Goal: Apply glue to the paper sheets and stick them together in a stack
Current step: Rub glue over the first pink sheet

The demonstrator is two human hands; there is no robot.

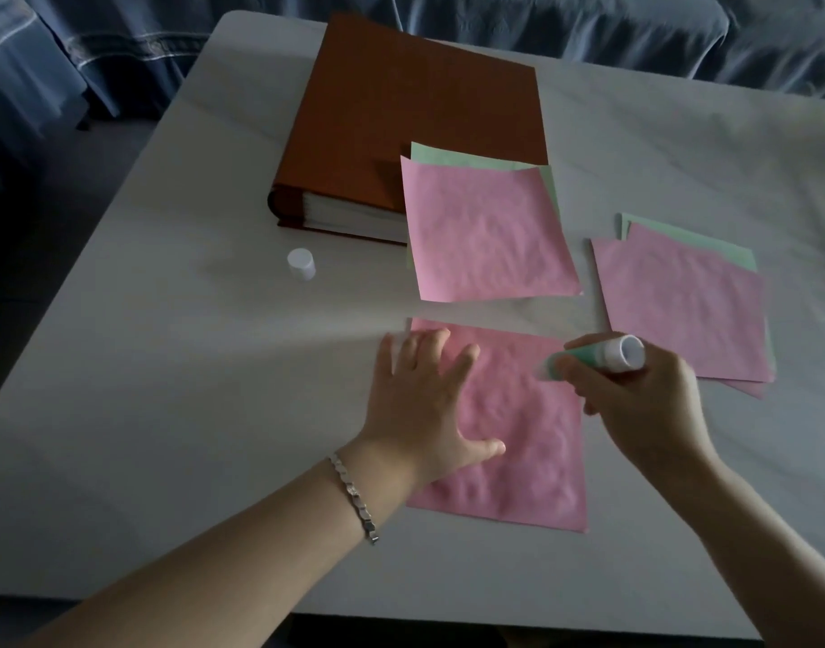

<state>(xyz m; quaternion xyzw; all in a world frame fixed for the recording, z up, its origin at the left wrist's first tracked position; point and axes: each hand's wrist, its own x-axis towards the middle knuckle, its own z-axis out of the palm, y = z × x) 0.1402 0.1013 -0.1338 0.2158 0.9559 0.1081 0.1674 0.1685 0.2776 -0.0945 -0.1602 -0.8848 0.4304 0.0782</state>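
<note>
Head view: white table point(167, 367), dim light. Nearest sheet, pink paper point(532, 451), lies flat at the front of the table, surface rippled and wrinkled, edges roughly square to the table. Left hand point(424, 395) rests palm-down on its left part, fingers spread and straight, gripping nothing; a silver bracelet point(354, 493) is on that wrist. Right hand point(644, 404) hovers over the sheet's upper right corner, fingers curled round a glue tube point(602, 357): green body, white round end turned up and to the right, green end aimed left toward the sheet. Whether the tube touches the paper cannot be told. Behind, a second pink sheet point(485, 231) lies on a green sheet point(448, 156), both overlapping the corner of a brown album point(401, 123). To the right, a fanned pile of pink sheets point(681, 311) over green ones point(709, 245). A white cap point(301, 263) stands alone left of the sheets. Blue cloth point(588, 25) beyond the table.
</note>
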